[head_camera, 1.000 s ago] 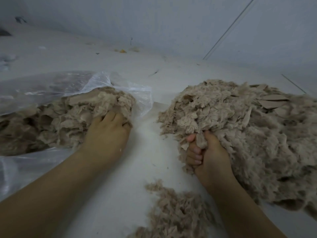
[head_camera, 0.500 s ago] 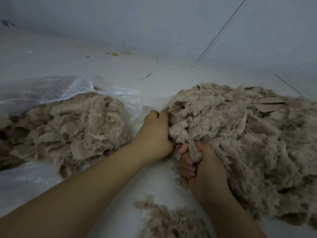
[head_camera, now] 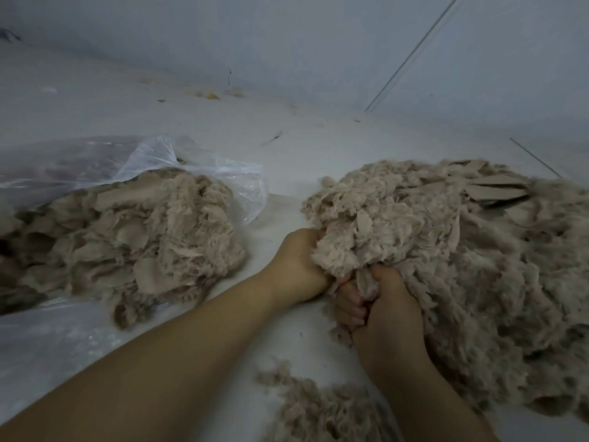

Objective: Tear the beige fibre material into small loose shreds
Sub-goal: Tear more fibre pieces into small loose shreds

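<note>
A pale grey floor runs back to a plain grey-blue wall. Thin dark seams cross the wall on the right. Small yellowish crumbs lie along the floor's far edge. The light is dim and even.

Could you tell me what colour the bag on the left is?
Clear, see-through plastic bag, shown in the head view.
</note>
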`<action>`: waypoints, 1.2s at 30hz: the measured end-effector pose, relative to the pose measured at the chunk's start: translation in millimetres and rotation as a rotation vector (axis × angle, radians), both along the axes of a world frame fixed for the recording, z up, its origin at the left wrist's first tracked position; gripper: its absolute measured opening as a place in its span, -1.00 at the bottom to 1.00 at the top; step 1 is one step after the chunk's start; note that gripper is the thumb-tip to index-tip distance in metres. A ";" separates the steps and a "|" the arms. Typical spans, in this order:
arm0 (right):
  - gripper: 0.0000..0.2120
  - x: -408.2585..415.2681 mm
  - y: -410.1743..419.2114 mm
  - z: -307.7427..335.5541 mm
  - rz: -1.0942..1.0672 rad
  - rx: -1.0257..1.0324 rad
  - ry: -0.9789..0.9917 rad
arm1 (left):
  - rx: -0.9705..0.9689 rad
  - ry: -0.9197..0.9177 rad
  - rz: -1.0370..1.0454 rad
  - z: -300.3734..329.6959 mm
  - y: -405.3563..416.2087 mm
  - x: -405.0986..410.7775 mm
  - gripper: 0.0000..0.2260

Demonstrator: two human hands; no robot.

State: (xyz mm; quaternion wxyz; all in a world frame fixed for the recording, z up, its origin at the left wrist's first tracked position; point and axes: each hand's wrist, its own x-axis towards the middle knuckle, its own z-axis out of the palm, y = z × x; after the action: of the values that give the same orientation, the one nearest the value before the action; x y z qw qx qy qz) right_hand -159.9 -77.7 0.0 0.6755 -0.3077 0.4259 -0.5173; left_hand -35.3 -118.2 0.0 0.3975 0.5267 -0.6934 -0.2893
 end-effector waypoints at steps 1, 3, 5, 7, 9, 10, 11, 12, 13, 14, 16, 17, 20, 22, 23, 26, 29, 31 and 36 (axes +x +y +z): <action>-0.60 0.1 3.3 -1.7 -0.025 -0.018 0.015 | -0.004 -0.023 -0.009 -0.7 7.5 1.2 -0.97; -0.81 0.7 10.5 -4.7 -0.055 -0.045 0.084 | -0.015 -0.051 -0.022 -3.6 18.7 5.0 -0.77; -0.81 2.0 18.4 -7.8 -0.037 -0.039 0.123 | -0.036 -0.091 -0.033 -3.6 30.8 10.8 -0.48; -0.73 4.2 27.0 -7.0 -0.001 -0.055 0.145 | -0.041 -0.168 -0.056 -2.6 42.3 14.1 -0.45; -0.77 8.2 37.1 -3.8 0.015 -0.080 0.096 | -0.017 -0.145 -0.069 -1.6 52.7 15.7 -0.51; -0.82 11.2 42.9 -0.9 0.014 -0.087 0.041 | -0.005 -0.129 -0.069 -1.7 57.4 16.7 -0.55; -0.84 13.6 48.6 1.4 0.010 -0.094 -0.012 | -0.001 -0.091 -0.067 -2.2 62.5 17.4 -0.59; -0.84 15.1 54.2 2.8 0.002 -0.100 -0.049 | 0.013 -0.063 -0.054 -3.9 67.8 17.8 -0.61; -0.85 15.9 60.0 3.8 -0.010 -0.107 -0.061 | 0.017 -0.047 -0.051 -4.9 74.3 17.0 -0.67; -0.84 16.2 66.1 5.2 -0.024 -0.115 -0.055 | 0.015 -0.070 -0.050 -8.4 78.5 15.5 -0.79; -0.78 15.2 77.5 4.7 -0.058 -0.128 -0.049 | 0.003 -0.155 -0.040 -18.9 85.5 13.9 -0.93; -0.76 14.7 82.2 4.0 -0.087 -0.119 -0.056 | 0.012 -0.215 -0.044 -23.9 88.5 13.0 -0.90; -0.82 17.3 88.6 3.6 -0.137 -0.096 -0.072 | -0.024 -0.151 -0.070 -23.9 96.7 15.7 -0.94; -0.80 22.4 84.1 10.4 -0.175 -0.085 -0.101 | 0.008 0.091 -0.072 -13.6 98.9 21.0 -0.86; -0.74 24.9 79.7 14.4 -0.207 -0.076 -0.145 | 0.027 0.177 -0.063 -9.8 98.0 24.7 -0.80; -0.68 31.0 62.6 24.4 -0.313 -0.022 -0.257 | 0.071 0.315 0.004 -5.7 94.1 32.6 -0.61; -0.73 35.0 52.5 18.7 -0.342 -0.042 -0.250 | 0.000 0.300 0.049 -8.6 95.8 34.0 -0.59; -0.72 34.8 49.5 11.8 -0.308 -0.075 -0.283 | -0.107 0.240 0.116 -11.0 97.3 34.3 -0.55; -0.71 34.0 47.9 -4.0 -0.093 -0.260 -0.108 | -0.093 0.180 0.269 -10.4 82.3 35.3 -0.60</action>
State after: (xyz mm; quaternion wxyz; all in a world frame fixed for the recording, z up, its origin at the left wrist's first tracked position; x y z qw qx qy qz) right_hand -125.9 -29.8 -4.0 0.6272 -0.3441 0.3320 -0.6148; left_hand 0.1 -35.9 -10.4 0.5171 0.5677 -0.5910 -0.2470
